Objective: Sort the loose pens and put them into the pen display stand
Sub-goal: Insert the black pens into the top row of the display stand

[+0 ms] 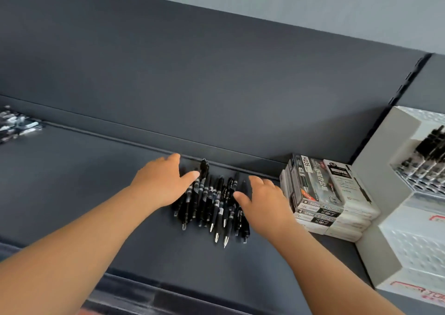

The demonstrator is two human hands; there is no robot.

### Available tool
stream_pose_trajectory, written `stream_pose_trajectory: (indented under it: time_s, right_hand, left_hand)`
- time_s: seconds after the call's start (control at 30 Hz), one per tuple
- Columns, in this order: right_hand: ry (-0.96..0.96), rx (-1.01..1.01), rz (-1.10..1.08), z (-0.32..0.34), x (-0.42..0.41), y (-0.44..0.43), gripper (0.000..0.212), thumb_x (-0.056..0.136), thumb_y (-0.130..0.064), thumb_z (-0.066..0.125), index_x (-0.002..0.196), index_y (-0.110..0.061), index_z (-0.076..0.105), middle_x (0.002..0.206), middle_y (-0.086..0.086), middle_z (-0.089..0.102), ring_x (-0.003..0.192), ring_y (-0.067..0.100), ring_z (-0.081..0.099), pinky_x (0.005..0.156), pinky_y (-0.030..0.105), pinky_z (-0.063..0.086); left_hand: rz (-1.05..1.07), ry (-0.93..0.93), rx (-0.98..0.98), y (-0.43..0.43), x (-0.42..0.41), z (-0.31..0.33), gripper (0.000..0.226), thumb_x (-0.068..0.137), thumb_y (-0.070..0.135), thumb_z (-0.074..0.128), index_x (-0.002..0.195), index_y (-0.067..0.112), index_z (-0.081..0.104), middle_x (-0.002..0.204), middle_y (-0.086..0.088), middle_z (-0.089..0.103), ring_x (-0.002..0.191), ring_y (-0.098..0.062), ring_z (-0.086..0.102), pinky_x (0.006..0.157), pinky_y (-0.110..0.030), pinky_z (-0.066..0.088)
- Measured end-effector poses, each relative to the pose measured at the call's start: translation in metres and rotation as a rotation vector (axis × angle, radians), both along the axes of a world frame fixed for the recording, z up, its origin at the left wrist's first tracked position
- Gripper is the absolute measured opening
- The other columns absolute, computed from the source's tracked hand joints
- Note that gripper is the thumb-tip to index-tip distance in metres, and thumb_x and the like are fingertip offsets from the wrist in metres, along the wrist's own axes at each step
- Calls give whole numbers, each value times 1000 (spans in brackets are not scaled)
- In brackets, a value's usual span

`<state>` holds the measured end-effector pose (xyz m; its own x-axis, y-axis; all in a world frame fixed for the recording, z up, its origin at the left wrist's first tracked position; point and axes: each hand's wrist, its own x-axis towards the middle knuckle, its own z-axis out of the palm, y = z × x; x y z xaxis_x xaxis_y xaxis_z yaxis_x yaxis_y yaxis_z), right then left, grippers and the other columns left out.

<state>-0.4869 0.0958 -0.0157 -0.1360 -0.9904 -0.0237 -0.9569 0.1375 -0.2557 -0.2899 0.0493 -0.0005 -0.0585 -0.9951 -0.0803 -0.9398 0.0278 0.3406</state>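
A tally by kind.
The heap of black plastic click pens with silver tips (214,201) holds well over ten, overlapped too closely for an exact number; about six metal tips show at its near edge. The grey-and-white cardboard pen boxes (325,194) stand in two stacks side by side, each seemingly three high. One white stepped pen display stand (375,146) carries one cluster of dark pens (431,146), too blurred to count. One more blurred pile of pens (16,124) lies far left.
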Motion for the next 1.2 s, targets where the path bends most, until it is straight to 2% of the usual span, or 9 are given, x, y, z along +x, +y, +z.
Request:
stream_pose_trajectory:
  time_s: [0.17, 0.37, 0.47, 0.53, 0.67, 0.8, 0.9, 1.0, 1.2]
  right_hand:
    - [-93, 138, -103, -15, 18, -8, 63, 91, -58, 44, 134, -12, 35, 130, 12, 44, 108, 31, 56, 77, 34, 43]
    - [-274, 138, -175, -20, 24, -22, 65, 79, -46, 70, 122, -12, 35, 117, 9, 52, 99, 26, 59, 74, 29, 45]
    - [-390, 146, -214, -20, 20, -25, 69, 76, -41, 75, 122, -9, 34, 100, 0, 52, 89, 20, 55, 73, 29, 45]
    - [-444, 162, -237, -20, 18, -25, 67, 76, -39, 76, 120, -8, 36, 91, -3, 48, 86, 17, 52, 73, 29, 43]
    - [-480, 175, -223, -24, 17, -26, 47, 82, -37, 70, 109, -7, 45, 84, 0, 55, 73, 14, 55, 67, 30, 47]
    - [-486, 160, -183, -24, 13, -23, 40, 91, -37, 58, 111, -5, 44, 75, -3, 51, 62, 9, 47, 55, 26, 39]
    - [-555, 134, -185, -23, 10, -20, 23, 92, -30, 55, 93, -11, 43, 72, -3, 46, 57, 9, 41, 51, 25, 34]
    - [-619, 84, -198, -20, 5, -14, 26, 93, -26, 53, 77, -16, 36, 67, -3, 41, 53, 10, 36, 47, 24, 31]
    - [-763, -60, -136, -2, -11, 0, 33, 92, -36, 54, 84, -5, 45, 70, 1, 40, 61, 15, 34, 56, 28, 32]
  left_hand:
    - [95, 123, 156, -14, -9, -20, 77, 84, 67, 43, 142, 16, 32, 140, -4, 45, 126, -27, 44, 84, -33, 39]
    - [191, 141, 194, -27, -26, -27, 87, 69, 61, 70, 133, 11, 39, 134, -10, 42, 117, -29, 50, 84, -34, 44]
    - [228, 254, 266, -31, -25, -25, 65, 68, 52, 77, 109, 9, 52, 98, -4, 57, 87, -22, 57, 76, -30, 48]
    - [231, 338, 293, -31, -25, -25, 49, 73, 44, 77, 93, 10, 48, 79, -1, 50, 72, -17, 50, 69, -29, 44]
    - [179, 400, 291, -29, -27, -27, 40, 82, 37, 70, 93, 11, 43, 79, 1, 45, 81, -19, 51, 76, -30, 43]
    - [187, 444, 265, -28, -23, -31, 27, 89, 27, 60, 75, 12, 42, 75, -1, 44, 64, -14, 41, 62, -28, 36]
    - [222, 538, 237, -27, -20, -31, 22, 90, 18, 54, 74, 12, 40, 71, -2, 40, 61, -16, 35, 57, -28, 30]
    - [243, 645, 214, -25, -19, -27, 21, 88, 11, 50, 71, 13, 37, 66, -2, 35, 57, -16, 30, 54, -28, 26]
    - [207, 1059, 164, -17, -35, -5, 13, 88, 1, 50, 80, 10, 47, 76, -9, 53, 59, -18, 53, 51, -27, 40]
